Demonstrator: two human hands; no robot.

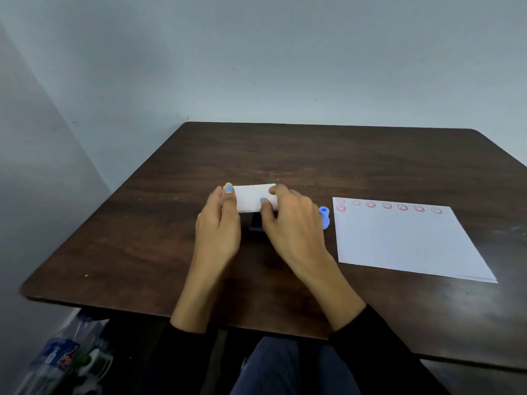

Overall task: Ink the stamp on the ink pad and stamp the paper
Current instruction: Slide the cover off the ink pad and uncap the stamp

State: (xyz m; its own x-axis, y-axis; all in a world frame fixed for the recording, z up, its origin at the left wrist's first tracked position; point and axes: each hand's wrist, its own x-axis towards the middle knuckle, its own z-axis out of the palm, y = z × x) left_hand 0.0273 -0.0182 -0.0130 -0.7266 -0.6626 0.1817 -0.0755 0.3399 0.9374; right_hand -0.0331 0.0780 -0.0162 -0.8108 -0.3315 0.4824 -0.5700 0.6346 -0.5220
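Nearest you: dark trouser legs under the table edge, black sleeves at both wrists. Plastic bottles [57,357] lie on the floor to the lower left.

On the dark wooden table [128,252], your left hand [218,226] and right hand [291,223] meet near the middle. Both pinch a white rectangular lid [251,198], the left at its left end, the right at its right end, thumbs on the near side, fingers curled over the far edge. Lid sits tilted up above a dark ink pad base [255,223]; only a sliver of the base shows between your hands. Cannot tell whether the lid touches it.

Just beside your right hand, a small blue stamp [324,218] stands on the table, not held.

Right of the stamp, apart from it: white paper [405,243], flat, with red smiley marks [386,206] along its far edge and one more below the first at the left corner.

Beyond: bare grey wall.
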